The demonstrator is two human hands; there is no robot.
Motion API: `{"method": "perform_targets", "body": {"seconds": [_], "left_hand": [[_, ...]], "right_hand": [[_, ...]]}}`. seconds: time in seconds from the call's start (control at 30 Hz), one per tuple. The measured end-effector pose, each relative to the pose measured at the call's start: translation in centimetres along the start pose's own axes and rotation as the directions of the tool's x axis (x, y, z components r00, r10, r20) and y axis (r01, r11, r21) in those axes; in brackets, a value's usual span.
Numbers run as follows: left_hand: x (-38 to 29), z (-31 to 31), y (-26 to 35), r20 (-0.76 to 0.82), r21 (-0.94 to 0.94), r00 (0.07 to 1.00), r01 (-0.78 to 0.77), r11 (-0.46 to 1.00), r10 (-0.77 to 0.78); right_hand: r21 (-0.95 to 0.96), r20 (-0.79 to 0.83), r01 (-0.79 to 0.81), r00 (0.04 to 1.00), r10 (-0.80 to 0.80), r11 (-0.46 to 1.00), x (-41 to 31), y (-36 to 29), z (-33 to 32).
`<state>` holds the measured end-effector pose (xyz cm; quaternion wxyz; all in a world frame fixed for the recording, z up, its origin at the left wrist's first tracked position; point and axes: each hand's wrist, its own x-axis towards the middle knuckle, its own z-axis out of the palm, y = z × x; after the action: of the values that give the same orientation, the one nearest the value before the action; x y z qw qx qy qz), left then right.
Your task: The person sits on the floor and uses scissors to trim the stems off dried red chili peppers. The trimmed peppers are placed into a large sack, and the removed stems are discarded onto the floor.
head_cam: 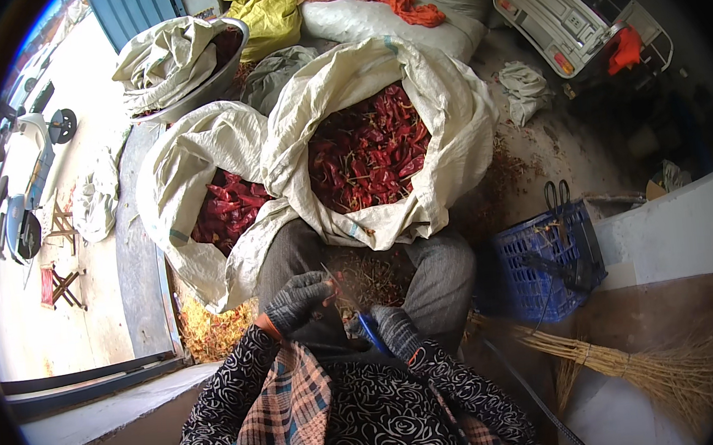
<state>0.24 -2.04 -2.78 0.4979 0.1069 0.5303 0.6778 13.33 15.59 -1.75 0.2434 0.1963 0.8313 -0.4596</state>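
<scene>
My left hand [296, 301], in a grey knitted glove, pinches a small dried red chili pepper [335, 286] above my lap. Close by on the right, my gloved right hand [394, 330] grips blue-handled scissors [372, 333], whose blades point up towards the pepper and look blurred. Past my knees stands a large white woven sack [459, 118] with its rim rolled back, full of dried red chilies [369, 151]. A smaller woven sack [165, 175] leans against its left side and also holds chilies [231, 211]. Stems and scraps [374, 278] litter the floor between my legs.
Right of my knee is a blue plastic crate [541, 263], with black-handled scissors [557, 195] hanging on it. A straw broom [623, 361] lies nearer me. Behind the sacks stands a metal basin [228, 65]. A doorway opens on the left, with folding stools [62, 286] outside.
</scene>
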Motion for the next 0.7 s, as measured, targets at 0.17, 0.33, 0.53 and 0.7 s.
{"method": "perform_targets", "body": {"seconds": [0.17, 0.33, 0.53, 0.7], "left_hand": [[1.0, -2.4, -0.8, -0.328, 0.107, 0.943, -0.024, 0.994, 0.058], [1.1, -11.5, 3.9, -0.655, 0.372, 0.633, -0.205, 0.905, 0.412], [0.7, -12.6, 4.5, -0.648, 0.442, 0.604, -0.197, 0.875, 0.463], [1.3, -10.5, 2.1, -0.646, 0.248, 0.697, -0.195, 0.949, 0.311]], "right_hand": [[0.788, 0.596, -0.541, 0.79, -0.144, 0.293, 6.3, 8.7, 2.9], [0.953, 0.289, -0.257, 0.93, -0.229, 0.157, 7.9, 6.4, 0.5], [0.957, 0.278, -0.267, 0.955, -0.103, 0.11, 13.3, 4.0, -2.4], [0.8, -0.078, 0.243, 0.949, -0.305, 0.549, 19.8, 5.6, -2.4]]}}
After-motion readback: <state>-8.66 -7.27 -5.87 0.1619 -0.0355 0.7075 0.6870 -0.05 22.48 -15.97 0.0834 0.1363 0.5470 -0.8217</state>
